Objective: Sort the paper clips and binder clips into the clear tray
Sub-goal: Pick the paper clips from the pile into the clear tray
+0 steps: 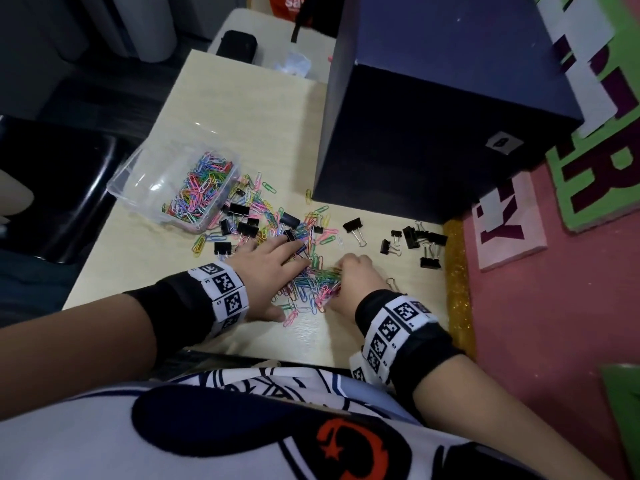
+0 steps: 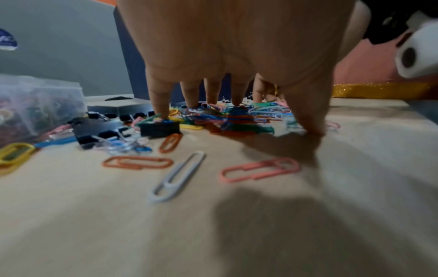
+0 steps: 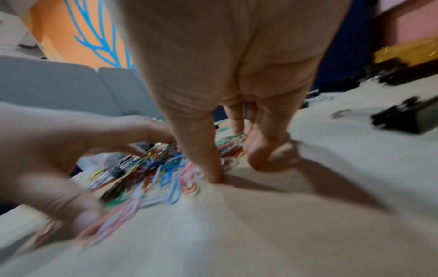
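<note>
A clear tray [image 1: 128, 178] stands at the table's left, and its right compartment holds many coloured paper clips [image 1: 204, 188]. Between my hands lies a loose pile of paper clips [image 1: 308, 275]. Several black binder clips [image 1: 242, 226] are mixed into its far side. My left hand [image 1: 294, 289] lies spread over the pile with straight fingers, its fingertips [image 2: 163, 112] pressing on clips and on one binder clip [image 2: 158, 129]. My right hand [image 1: 341, 282] is curled, its thumb and fingers [image 3: 258, 159] closing on a bunch of paper clips [image 3: 229, 148]. More binder clips [image 1: 419, 240] lie grouped at the right.
A large dark blue box [image 1: 433, 116] stands just behind the pile. A gold glitter strip [image 1: 457, 289] runs along the table's right edge, with pink and green boards [image 1: 509, 226] beyond it. A black case [image 1: 237, 46] lies at the far end and a black chair [image 1: 52, 188] stands left.
</note>
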A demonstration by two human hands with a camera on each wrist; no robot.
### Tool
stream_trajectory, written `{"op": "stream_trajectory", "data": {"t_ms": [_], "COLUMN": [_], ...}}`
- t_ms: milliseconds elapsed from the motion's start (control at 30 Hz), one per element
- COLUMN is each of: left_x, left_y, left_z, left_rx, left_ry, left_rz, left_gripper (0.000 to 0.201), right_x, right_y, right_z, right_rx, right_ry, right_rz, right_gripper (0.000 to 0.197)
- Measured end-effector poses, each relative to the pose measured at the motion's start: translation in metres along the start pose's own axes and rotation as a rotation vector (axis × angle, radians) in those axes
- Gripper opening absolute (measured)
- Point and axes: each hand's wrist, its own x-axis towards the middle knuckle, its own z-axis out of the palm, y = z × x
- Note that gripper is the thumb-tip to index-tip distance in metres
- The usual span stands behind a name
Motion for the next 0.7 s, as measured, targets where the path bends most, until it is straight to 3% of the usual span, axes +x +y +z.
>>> {"op": "stream_trajectory", "data": {"t_ms": [133,333,533,700], "left_x": [0.003,-0.009,-0.016,-0.019], "left_y": [0.003,-0.013,-0.037,-0.047], "left_z": [-0.006,-0.020,-0.021,-0.027], "left_rx": [-0.053,-0.085,-0.044,-0.062], "left_ry": [0.048,0.103,0.004,0.059], "left_rz": [-0.016,-0.109,-0.115,-0.111], "left_gripper": [0.094,0.078,0.061,0.047], "right_x": [0.003,0.013,0.020,0.034], "right_y": [-0.018,-0.012,-0.032,-0.048], "right_z": [0.000,-0.026,-0.016,-0.024], "right_rx": [-0.009,-0.142,-0.153,-0.116], "right_ry": [-0.018,-0.019,-0.079,0.162], "right_rz": [-0.154,-0.073,-0.064,-0.255], "right_gripper": [0.058,0.043,0.052,0.035]}}
